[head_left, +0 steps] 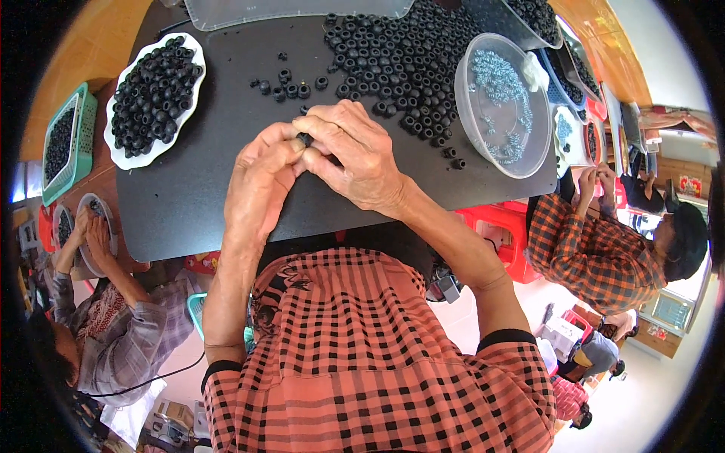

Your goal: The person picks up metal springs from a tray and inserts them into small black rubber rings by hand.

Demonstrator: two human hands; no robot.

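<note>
Over the near part of the dark table [181, 219], my left hand [260, 177] and my right hand [351, 155] meet. Between their fingertips they pinch a small black part [305, 139], mostly covered by the fingers. Just beyond my hands lie a few loose black ring-like pieces [291, 90], round and hollow. A wide spread of the same black pieces [400, 60] covers the far right of the table. To the right stands a clear round tub [535, 143] with many tiny silvery-blue metal parts [498, 79] inside.
At left, a white scalloped plate [200, 64] is heaped with black pieces; a green basket [84, 143] stands beyond it. A clear plastic tray [294, 11] lies at the far edge. Other people work at the left [128, 332] and right [604, 249]. A red stool [502, 226] stands beside the table.
</note>
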